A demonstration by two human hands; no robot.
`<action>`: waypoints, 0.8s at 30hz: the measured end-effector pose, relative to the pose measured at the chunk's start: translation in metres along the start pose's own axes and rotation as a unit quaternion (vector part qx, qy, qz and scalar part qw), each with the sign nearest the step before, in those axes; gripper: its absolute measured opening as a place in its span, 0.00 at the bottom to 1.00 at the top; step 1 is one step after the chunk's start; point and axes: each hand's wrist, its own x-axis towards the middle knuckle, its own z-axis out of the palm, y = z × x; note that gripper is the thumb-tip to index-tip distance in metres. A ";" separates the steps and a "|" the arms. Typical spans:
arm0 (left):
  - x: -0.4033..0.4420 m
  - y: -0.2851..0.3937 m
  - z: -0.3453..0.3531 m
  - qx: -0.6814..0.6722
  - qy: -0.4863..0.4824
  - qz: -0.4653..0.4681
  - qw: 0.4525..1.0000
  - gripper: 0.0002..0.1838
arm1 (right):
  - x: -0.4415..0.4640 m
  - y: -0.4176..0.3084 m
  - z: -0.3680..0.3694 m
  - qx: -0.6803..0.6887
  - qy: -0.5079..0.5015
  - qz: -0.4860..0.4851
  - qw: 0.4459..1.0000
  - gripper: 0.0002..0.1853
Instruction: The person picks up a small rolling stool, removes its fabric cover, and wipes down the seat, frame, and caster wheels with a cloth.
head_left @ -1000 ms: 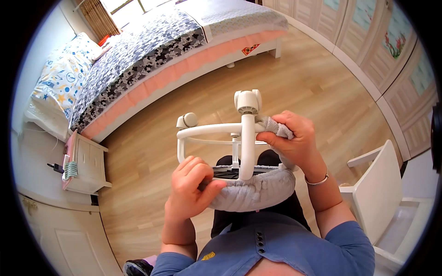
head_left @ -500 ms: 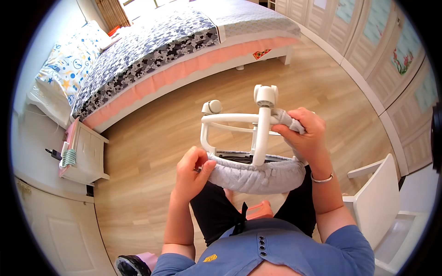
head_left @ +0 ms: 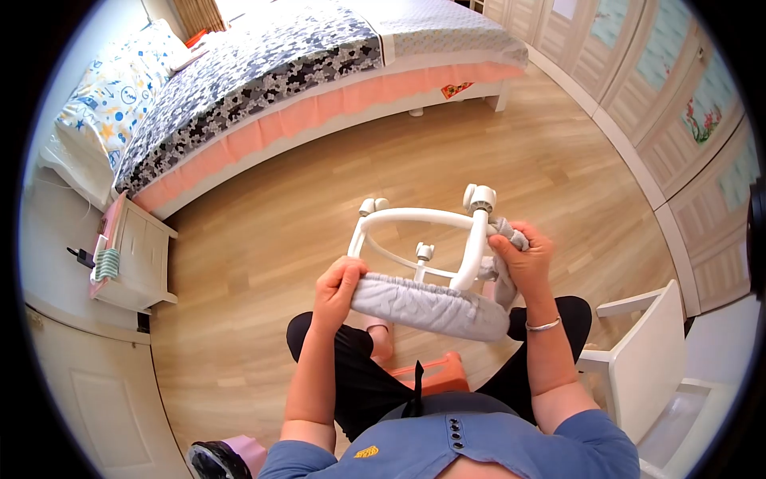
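A small white wheeled stool (head_left: pixel 474 249) is tipped over in front of my lap, its casters pointing away and up. Gathered grey fabric with an elastic edge covers its padded seat (head_left: pixel 431 308). My left hand (head_left: pixel 338 292) is closed on the seat's left edge, thumb on top. My right hand (head_left: pixel 527 257) grips a bunched grey cloth piece (head_left: pixel 511 232) beside the frame's right leg. More grey cloth hangs below it, near the seat's right end. Whether the right fingers also hold the frame is hidden.
An orange plastic stool (head_left: pixel 435 375) is between my legs. To my right stands a white chair (head_left: pixel 650 351). A bin with a black bag (head_left: pixel 215 459) is at lower left. Beyond are a bed (head_left: pixel 319 128), a nightstand (head_left: pixel 144 251) and wardrobe doors (head_left: pixel 638 88).
The wheeled stool has come lower and tilted, bringing another caster into view. Both hands still hold on; the right has moved down with the cloth. My knees are wider apart.
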 end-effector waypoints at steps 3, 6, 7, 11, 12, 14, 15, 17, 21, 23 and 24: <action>-0.001 -0.035 0.006 0.032 0.027 -0.061 0.997 0.13 | -0.011 0.042 0.011 0.092 0.014 0.128 0.987 0.11; 0.005 -0.066 0.016 0.027 0.047 -0.148 0.987 0.16 | -0.027 0.102 0.019 0.108 0.016 0.219 0.970 0.11; 0.006 -0.081 0.019 0.041 0.047 -0.180 0.982 0.17 | -0.034 0.120 0.020 0.090 0.014 0.241 0.966 0.11; 0.007 -0.144 0.037 0.073 0.050 -0.266 0.960 0.21 | -0.063 0.188 0.019 0.071 0.022 0.318 0.945 0.13; 0.008 -0.156 0.040 0.090 0.042 -0.290 0.952 0.23 | -0.068 0.193 0.019 0.065 0.018 0.327 0.943 0.13; 0.009 -0.179 0.046 0.124 0.035 -0.311 0.942 0.24 | -0.075 0.205 0.019 -0.032 0.026 0.301 0.953 0.14; 0.009 -0.190 0.048 0.152 0.022 -0.316 0.936 0.24 | -0.079 0.214 0.019 -0.031 0.021 0.308 0.951 0.15; 0.007 -0.213 0.054 0.178 0.004 -0.330 0.927 0.24 | -0.085 0.233 0.017 -0.023 0.017 0.348 0.937 0.15; 0.003 -0.255 0.067 0.197 0.006 -0.381 0.903 0.23 | -0.094 0.274 0.013 0.004 0.024 0.421 0.907 0.16; 0.001 -0.271 0.070 0.213 0.001 -0.394 0.894 0.23 | -0.101 0.293 0.013 0.023 0.032 0.445 0.895 0.16; 0.001 -0.275 0.072 0.231 -0.009 -0.405 0.885 0.23 | -0.102 0.298 0.013 0.043 0.036 0.462 0.885 0.17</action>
